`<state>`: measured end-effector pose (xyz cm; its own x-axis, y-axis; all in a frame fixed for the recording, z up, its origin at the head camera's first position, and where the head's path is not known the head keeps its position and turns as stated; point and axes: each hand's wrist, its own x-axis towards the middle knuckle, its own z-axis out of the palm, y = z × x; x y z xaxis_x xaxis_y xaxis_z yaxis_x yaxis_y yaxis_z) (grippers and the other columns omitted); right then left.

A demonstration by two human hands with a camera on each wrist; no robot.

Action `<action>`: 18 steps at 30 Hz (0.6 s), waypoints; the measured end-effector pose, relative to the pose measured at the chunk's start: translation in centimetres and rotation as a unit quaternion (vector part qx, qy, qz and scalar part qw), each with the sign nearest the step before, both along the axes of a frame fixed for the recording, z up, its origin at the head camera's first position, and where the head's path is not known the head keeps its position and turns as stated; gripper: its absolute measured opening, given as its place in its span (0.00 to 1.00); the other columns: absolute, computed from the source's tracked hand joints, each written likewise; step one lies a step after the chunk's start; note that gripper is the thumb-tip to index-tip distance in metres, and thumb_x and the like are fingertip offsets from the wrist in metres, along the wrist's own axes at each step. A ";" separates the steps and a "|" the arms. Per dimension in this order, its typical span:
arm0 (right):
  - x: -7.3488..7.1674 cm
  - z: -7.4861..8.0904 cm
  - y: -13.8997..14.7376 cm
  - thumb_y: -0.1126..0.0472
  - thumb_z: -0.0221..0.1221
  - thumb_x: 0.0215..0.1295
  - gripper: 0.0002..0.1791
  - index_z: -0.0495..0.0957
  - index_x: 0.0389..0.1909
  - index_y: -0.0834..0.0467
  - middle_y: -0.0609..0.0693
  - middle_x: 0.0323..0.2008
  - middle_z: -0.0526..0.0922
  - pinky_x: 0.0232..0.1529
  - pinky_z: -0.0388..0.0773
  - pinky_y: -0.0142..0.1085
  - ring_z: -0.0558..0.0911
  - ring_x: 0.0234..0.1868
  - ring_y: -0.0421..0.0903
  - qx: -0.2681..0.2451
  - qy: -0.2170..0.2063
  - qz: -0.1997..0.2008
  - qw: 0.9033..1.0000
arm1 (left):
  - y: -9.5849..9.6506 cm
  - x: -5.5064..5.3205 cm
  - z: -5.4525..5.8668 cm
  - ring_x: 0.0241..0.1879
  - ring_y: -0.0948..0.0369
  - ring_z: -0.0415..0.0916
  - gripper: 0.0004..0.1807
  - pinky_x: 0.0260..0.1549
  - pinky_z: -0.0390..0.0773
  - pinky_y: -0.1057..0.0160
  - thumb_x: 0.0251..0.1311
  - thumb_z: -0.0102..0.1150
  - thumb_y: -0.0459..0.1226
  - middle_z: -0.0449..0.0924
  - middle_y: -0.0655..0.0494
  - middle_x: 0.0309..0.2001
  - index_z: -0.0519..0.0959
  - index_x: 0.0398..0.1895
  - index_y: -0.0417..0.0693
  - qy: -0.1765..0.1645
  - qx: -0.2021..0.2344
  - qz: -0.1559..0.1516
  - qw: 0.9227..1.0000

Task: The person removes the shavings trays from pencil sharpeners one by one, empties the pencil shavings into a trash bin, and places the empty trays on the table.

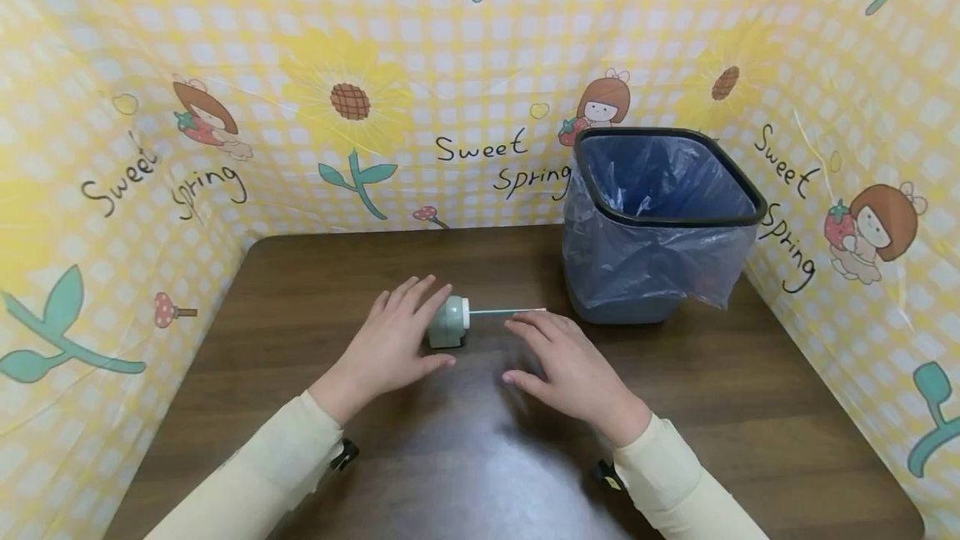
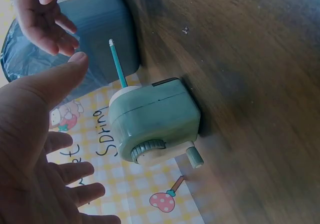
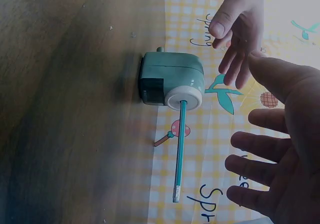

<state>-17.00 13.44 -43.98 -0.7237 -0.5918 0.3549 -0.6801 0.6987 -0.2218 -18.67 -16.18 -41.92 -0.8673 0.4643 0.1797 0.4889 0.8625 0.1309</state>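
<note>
A green hand-crank pencil sharpener [image 1: 447, 323] stands on the table with a teal pencil [image 1: 498, 311] sticking out of its white front ring toward the right. My left hand [image 1: 397, 336] hovers beside the sharpener, fingers spread, holding nothing; in the head view it overlaps the sharpener's left side. The small crank handle [image 2: 194, 157] shows in the left wrist view. Fingers apart, my right hand [image 1: 566, 361] is near the pencil's eraser end [image 3: 176, 193] and grips nothing. The right wrist view shows a gap between that hand and the pencil.
At the back right stands a blue-grey bin [image 1: 618, 307] with a black rim and a clear plastic liner. A yellow checked cloth [image 1: 480, 48] with cartoon prints walls the brown wooden table [image 1: 472, 457] at the back and sides. Tiny crumbs [image 2: 185, 30] dot the wood.
</note>
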 end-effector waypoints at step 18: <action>0.3 -0.5 0.0 0.39 0.64 0.67 0.36 0.72 0.70 0.53 0.50 0.66 0.76 0.70 0.68 0.50 0.74 0.68 0.51 -0.002 -0.010 -0.005 1.000 | 0.8 -1.3 0.1 0.77 0.41 0.55 0.56 0.68 0.59 0.30 0.54 0.70 0.64 0.56 0.47 0.79 0.56 0.81 0.56 -0.018 -0.009 -0.005 1.000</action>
<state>-16.73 13.45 -44.50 -0.7365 -0.5835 0.3421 -0.6687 0.7043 -0.2385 -19.98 -15.39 -41.82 -0.8681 0.4762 0.1404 0.4932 0.8596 0.1336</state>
